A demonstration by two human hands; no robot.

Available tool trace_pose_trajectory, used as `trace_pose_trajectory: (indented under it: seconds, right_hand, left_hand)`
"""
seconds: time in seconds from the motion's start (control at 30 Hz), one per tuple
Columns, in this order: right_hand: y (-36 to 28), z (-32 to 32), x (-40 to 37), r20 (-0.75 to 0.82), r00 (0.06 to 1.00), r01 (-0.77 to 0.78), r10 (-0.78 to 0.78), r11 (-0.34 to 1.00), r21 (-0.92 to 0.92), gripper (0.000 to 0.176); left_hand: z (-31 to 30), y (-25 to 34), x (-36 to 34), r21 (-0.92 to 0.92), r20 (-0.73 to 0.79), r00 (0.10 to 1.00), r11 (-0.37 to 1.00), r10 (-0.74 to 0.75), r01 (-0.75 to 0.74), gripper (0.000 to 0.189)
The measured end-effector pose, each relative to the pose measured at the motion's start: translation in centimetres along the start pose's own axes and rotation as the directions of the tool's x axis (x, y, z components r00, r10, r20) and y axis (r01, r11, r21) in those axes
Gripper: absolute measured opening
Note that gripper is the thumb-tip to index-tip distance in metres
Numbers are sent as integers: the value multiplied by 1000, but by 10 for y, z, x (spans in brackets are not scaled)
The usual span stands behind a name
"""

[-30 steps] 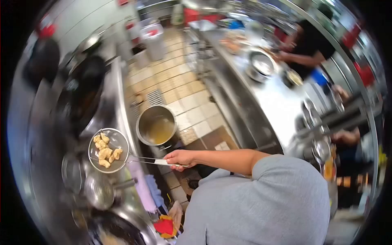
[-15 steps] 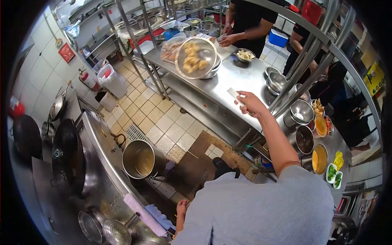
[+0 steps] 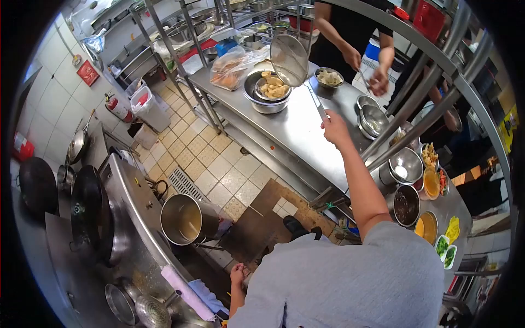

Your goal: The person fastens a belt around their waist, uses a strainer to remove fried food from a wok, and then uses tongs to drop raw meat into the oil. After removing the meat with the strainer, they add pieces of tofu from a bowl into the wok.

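My right hand (image 3: 334,129) is closed around the long flat handle of a round mesh strainer (image 3: 290,61). The strainer is tipped up on its side over the steel counter (image 3: 303,123), its mesh bare. Just below and left of it, pale golden fried pieces (image 3: 273,89) lie in a bowl nested among metal bowls (image 3: 270,107). My left hand (image 3: 238,273) hangs low by my side with its fingers curled; I see nothing in it.
A co-worker's hands (image 3: 365,71) are across the counter, near a bowl of pale pieces (image 3: 329,77). Metal shelf posts (image 3: 421,90) rise beside my right arm. Behind on the left are a deep pot (image 3: 188,218), woks (image 3: 90,205) and a perforated ladle (image 3: 153,311).
The fried pieces have gone from the strainer into the bowl. The strainer has swung right and tipped up. The co-worker's hands have moved to the right.
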State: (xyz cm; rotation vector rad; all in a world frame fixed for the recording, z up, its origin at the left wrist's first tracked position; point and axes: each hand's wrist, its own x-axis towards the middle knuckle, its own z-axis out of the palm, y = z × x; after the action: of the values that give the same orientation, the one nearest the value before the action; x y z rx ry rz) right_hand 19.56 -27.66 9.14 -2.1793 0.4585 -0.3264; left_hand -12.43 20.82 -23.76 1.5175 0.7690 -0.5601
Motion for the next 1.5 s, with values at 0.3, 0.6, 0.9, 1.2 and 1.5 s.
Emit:
trace_pose_trajectory:
  seconds: [0.3,0.6,0.9,1.2,1.5]
  right_hand:
    - [-14,38,-36,419,906,-343,51,668,660,31]
    - [-76,189,-187,988,19,-770,-155,628,114,22]
    - [-231,295,-377,869,-211,29,-449,885,464,29]
    - [-347,449,-520,479,-347,716,-806,102,690,23]
    - [-208,476,-515,352,-460,622,-815,-13,783,20]
  left_hand:
    - [5,-9,-43,165,-133,989,983,-63,85,20]
    - [-19,-72,-61,287,-444,855,947,267,-146,32]
    - [-1,-101,-128,99,-580,813,995,45,15,26]
    - [62,-140,-146,37,-680,732,999,24,2,24]
    - [42,-199,-103,546,-519,633,792,575,-272,33]
